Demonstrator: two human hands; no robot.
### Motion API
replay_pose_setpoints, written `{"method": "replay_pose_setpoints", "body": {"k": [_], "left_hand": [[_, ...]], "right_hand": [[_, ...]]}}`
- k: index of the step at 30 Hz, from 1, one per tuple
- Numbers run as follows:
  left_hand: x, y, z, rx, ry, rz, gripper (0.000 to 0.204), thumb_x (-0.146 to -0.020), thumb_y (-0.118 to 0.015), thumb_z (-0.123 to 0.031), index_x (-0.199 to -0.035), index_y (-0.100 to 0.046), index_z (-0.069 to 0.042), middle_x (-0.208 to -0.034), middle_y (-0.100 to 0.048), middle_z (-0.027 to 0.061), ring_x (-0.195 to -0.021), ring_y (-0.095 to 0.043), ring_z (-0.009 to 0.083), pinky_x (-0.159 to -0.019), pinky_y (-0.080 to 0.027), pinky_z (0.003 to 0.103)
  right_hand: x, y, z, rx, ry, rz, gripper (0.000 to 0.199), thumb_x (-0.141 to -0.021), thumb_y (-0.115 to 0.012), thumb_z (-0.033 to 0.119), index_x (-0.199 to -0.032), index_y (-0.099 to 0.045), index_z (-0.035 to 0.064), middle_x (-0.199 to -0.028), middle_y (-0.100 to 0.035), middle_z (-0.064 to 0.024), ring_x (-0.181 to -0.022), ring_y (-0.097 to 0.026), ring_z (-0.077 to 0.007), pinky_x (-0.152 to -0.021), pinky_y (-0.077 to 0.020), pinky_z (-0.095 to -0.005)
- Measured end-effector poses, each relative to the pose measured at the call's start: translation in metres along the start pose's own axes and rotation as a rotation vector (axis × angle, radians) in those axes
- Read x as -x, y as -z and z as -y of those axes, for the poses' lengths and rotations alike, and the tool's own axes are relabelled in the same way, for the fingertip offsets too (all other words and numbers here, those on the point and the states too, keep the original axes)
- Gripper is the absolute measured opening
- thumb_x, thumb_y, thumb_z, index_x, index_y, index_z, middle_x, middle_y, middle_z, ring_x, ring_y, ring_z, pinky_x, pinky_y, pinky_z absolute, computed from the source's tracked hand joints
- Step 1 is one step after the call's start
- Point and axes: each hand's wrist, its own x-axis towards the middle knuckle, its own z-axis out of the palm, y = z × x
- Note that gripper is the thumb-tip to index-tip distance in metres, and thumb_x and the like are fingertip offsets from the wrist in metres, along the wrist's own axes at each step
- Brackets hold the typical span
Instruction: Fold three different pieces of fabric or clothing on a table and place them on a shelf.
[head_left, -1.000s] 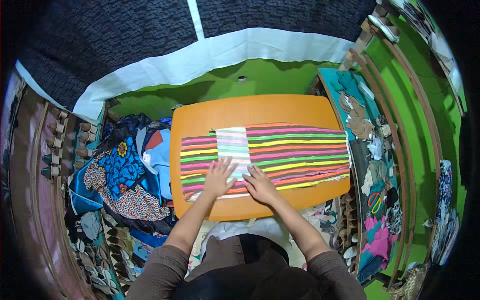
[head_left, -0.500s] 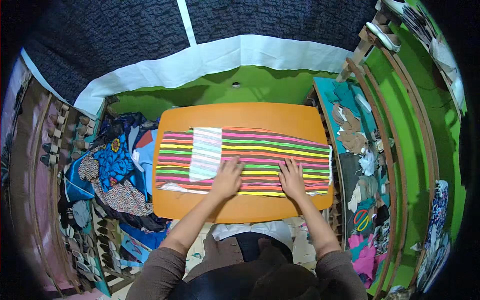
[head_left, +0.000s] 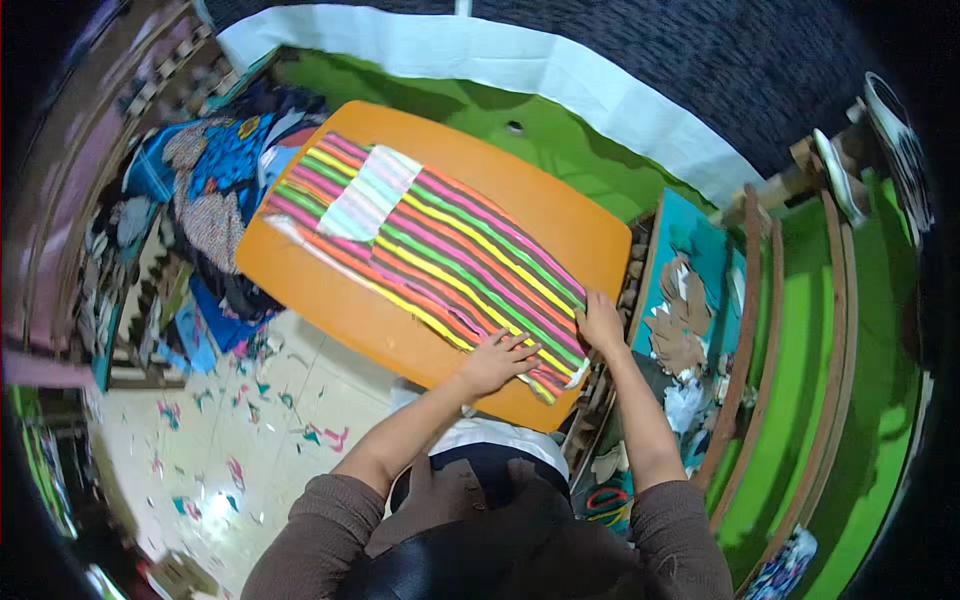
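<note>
The striped cloth (head_left: 470, 240) is lying largely spread across the orange table (head_left: 560, 200), its near edge not yet looking even, while the left hand (head_left: 497, 362) is resting on it, fingers spread, and the right hand (head_left: 601, 322) is touching its end, grip unclear.

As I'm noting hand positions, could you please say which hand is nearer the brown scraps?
Right: the right hand is left of the brown scraps, at the edge of the striped fabric; the left hand lies farther left, on the fabric.

Wooden rails (head_left: 749, 260) line a green wall (head_left: 885, 310) (the pale floor (head_left: 345, 385) lies scrap-strewn).
</note>
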Motion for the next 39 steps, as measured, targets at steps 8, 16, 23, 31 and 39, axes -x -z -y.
{"method": "replay_pose_setpoints", "body": {"k": [8,16,23,31,39], "left_hand": [[0.090,0.046,0.017,0.045,0.176,0.261,0.045,-0.079,-0.059,-0.021,-0.122,-0.048,-0.015,-0.138,-0.039,0.0034,-0.129,-0.034,0.0228,-0.107,-0.025,0.046],[0.078,0.044,-0.034,-0.057,0.311,0.065,0.066,-0.073,-0.062,-0.030,-0.132,-0.039,-0.013,-0.141,-0.033,0.0093,-0.131,-0.031,0.0251,-0.107,-0.024,0.045],[0.059,0.009,-0.047,-0.070,0.163,0.137,0.066,-0.072,-0.061,-0.027,-0.134,-0.038,-0.023,-0.145,-0.028,0.0025,-0.132,-0.029,0.0248,-0.108,-0.023,0.045],[0.041,0.011,-0.061,0.261,0.141,0.086,0.073,-0.071,-0.060,-0.019,-0.138,-0.032,-0.017,-0.144,-0.030,0.0078,-0.132,-0.029,0.0236,-0.109,-0.020,0.046],[0.105,0.024,-0.013,-0.243,0.248,0.178,0.085,-0.072,-0.061,-0.046,-0.141,-0.026,-0.011,-0.147,-0.024,0.0074,-0.135,-0.023,0.0243,-0.109,-0.016,0.045]], "right_hand": [[0.014,-0.007,0.030,-0.443,0.308,0.336,0.033,-0.080,-0.051,0.016,-0.110,-0.051,0.0016,-0.097,-0.058,-0.0260,-0.092,-0.056,-0.0406,-0.080,-0.0442,-0.0459],[-0.023,0.020,-0.006,0.133,0.460,0.096,0.049,-0.077,-0.054,0.010,-0.126,-0.047,0.0128,-0.125,-0.048,-0.0174,-0.115,-0.046,-0.0322,-0.096,-0.0355,-0.0434],[-0.036,0.025,0.012,0.344,1.039,-0.105,0.049,-0.086,-0.044,0.017,-0.132,-0.039,0.0345,-0.139,-0.035,-0.0051,-0.130,-0.032,-0.0253,-0.107,-0.0226,-0.0489],[-0.036,-0.010,0.030,0.137,1.230,-0.088,0.037,-0.083,-0.045,0.018,-0.119,-0.053,0.0212,-0.125,-0.052,0.0008,-0.122,-0.042,-0.0185,-0.104,-0.0292,-0.0454],[-0.042,-0.006,0.046,-0.103,1.024,0.173,0.026,-0.080,-0.053,0.017,-0.105,-0.058,0.0161,-0.115,-0.057,-0.0027,-0.115,-0.048,-0.0226,-0.104,-0.0284,-0.0459]]}}
